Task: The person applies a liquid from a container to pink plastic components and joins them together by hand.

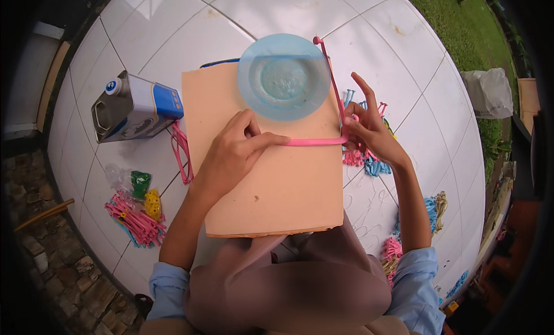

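A long pink rubbery strip point(314, 142) is stretched over a peach-coloured board point(271, 185). My left hand point(234, 150) pinches its left end between thumb and fingers. At the bend near the board's right edge, my right hand point(372, 130) grips the strip with thumb and fingers, its index finger pointing up. From there a darker pink length rises past the bowl's right side to a small knob at its tip. On the far part of the board sits a translucent blue bowl point(254, 101) with what looks like clear liquid in it.
At left, a rectangular metal can point(135, 107) lies beside looped pink strips point(180, 150). Nearer are a bundle of pink pieces point(135, 218), a green bag point(140, 184) and a yellow bag point(152, 204). Blue bundles point(378, 166) lie on the white tiles at right.
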The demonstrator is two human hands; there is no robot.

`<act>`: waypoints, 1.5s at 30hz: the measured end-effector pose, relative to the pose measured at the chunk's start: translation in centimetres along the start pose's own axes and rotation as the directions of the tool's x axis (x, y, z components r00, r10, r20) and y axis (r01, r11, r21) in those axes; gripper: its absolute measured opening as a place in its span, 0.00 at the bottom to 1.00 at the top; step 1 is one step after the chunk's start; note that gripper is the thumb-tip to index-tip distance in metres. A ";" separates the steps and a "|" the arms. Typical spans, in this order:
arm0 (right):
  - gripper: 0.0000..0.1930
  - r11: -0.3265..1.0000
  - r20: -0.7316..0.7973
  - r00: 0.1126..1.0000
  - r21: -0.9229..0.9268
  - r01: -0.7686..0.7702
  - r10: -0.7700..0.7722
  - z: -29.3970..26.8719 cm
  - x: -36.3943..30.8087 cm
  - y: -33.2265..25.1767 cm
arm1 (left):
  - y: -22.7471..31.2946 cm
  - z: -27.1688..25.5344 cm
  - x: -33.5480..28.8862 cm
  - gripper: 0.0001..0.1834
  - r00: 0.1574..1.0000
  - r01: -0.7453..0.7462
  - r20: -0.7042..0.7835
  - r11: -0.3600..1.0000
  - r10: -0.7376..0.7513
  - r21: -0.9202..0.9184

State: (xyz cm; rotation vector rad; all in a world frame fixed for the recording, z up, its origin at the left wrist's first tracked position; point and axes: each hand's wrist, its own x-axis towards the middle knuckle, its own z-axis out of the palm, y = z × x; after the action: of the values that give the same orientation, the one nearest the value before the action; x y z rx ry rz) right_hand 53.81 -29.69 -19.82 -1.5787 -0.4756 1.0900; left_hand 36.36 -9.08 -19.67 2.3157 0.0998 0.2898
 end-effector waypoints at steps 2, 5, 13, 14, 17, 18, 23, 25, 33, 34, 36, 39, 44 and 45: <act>0.41 0.997 0.004 0.998 0.037 0.066 -0.066 0.2 0.0 0.0 | 0.0 0.0 0.0 0.19 1.000 0.013 0.006 1.000 -0.013 -0.011; 0.40 0.997 -0.033 0.996 0.009 0.078 -0.078 0.6 -0.2 -0.3 | -0.1 0.0 0.0 0.19 1.000 0.007 -0.003 1.000 -0.007 -0.009; 0.28 0.979 -0.022 0.981 -0.069 0.193 -0.195 0.3 -1.2 1.7 | 0.3 -0.2 0.1 0.19 0.996 -0.043 0.079 0.991 0.033 0.127; 0.25 0.973 0.044 0.979 -0.114 0.202 -0.199 0.2 -1.3 1.8 | 0.2 -0.2 0.1 0.19 0.997 -0.041 0.077 0.991 0.031 0.126; 0.24 0.906 0.086 0.956 -0.304 0.294 -0.281 0.5 -1.5 0.8 | 0.0 -0.3 0.2 0.18 0.994 -0.074 0.088 0.985 0.061 0.153; 0.24 0.907 0.087 0.956 -0.304 0.293 -0.280 0.5 -1.5 0.8 | 0.1 -0.4 0.2 0.18 0.993 -0.073 0.102 0.987 0.058 0.141; 0.32 0.613 0.167 0.916 -0.697 0.372 -0.366 1.1 -1.7 0.7 | 0.1 -0.5 0.0 0.19 0.990 -0.050 0.133 0.993 0.035 0.105; 0.33 0.615 0.175 0.919 -0.696 0.370 -0.354 1.2 -1.8 0.3 | 0.1 -0.5 0.0 0.19 0.992 -0.049 0.119 0.993 0.036 0.110; 0.32 0.530 0.206 0.931 -0.775 0.344 -0.303 1.2 -1.8 0.3 | 0.3 -0.6 0.2 0.19 0.992 -0.042 0.126 0.995 0.030 0.089; 0.34 0.501 0.218 0.921 -0.786 0.362 -0.322 1.1 -1.8 0.4 | 0.3 -0.7 0.2 0.19 0.991 -0.041 0.127 0.995 0.030 0.089; 0.35 0.472 0.232 0.911 -0.796 0.380 -0.342 1.0 -1.8 0.5 | 0.3 -0.7 0.2 0.19 0.992 -0.041 0.127 0.995 0.030 0.090; 0.35 0.444 0.251 0.898 -0.800 0.402 -0.361 1.0 -2.0 0.6 | 0.4 -0.7 0.1 0.19 0.992 -0.021 0.124 0.996 0.011 0.081; 0.32 0.497 0.223 0.884 -0.757 0.423 -0.412 0.8 -2.0 1.2 | 0.6 -0.6 0.2 0.19 0.992 -0.006 0.130 0.997 -0.005 0.080; 0.32 0.499 0.224 0.884 -0.757 0.423 -0.410 0.8 -1.9 1.2 | 0.6 -0.6 0.2 0.19 0.992 -0.004 0.128 0.997 -0.006 0.079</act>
State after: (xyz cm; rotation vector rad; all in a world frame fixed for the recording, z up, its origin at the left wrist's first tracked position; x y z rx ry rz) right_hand 51.88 -31.10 -20.09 -2.0442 -1.4400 0.4869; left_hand 36.44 -9.02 -18.84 2.4064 0.0493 0.1386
